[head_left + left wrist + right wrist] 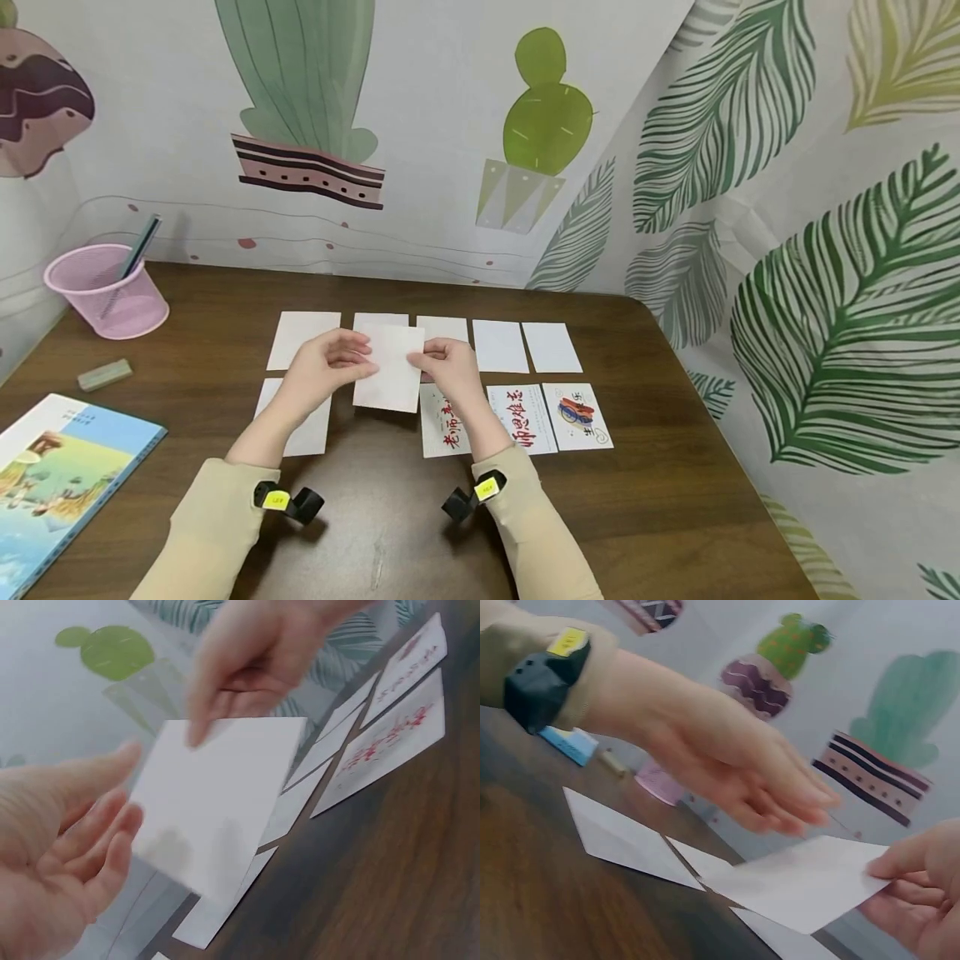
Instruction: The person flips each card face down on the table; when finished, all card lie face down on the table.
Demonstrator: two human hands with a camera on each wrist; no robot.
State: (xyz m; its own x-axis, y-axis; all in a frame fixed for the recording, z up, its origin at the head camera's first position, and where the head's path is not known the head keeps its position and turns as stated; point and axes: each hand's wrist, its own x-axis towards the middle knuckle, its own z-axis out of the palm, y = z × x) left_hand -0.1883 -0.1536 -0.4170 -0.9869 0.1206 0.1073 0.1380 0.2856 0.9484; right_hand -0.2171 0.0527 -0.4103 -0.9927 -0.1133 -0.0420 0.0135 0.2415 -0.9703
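A blank white card [392, 368] is lifted above the brown table [675, 500]. My right hand [420, 358] pinches its right edge, thumb on top in the right wrist view [900, 874]. My left hand [362, 358] is at its left edge with fingers straight; in the right wrist view it [810, 810] hovers just over the card [802, 881] without gripping it. The left wrist view shows the card [217, 810] between both hands. On the table lie a far row of blank cards [500, 345] and a near row with a blank card [300, 429] and printed cards [522, 417].
A pink mesh cup [105, 292] with a pen stands at the far left, with an eraser [105, 374] in front of it. A picture book [52, 475] lies at the near left. Papered walls close the table at the back and right.
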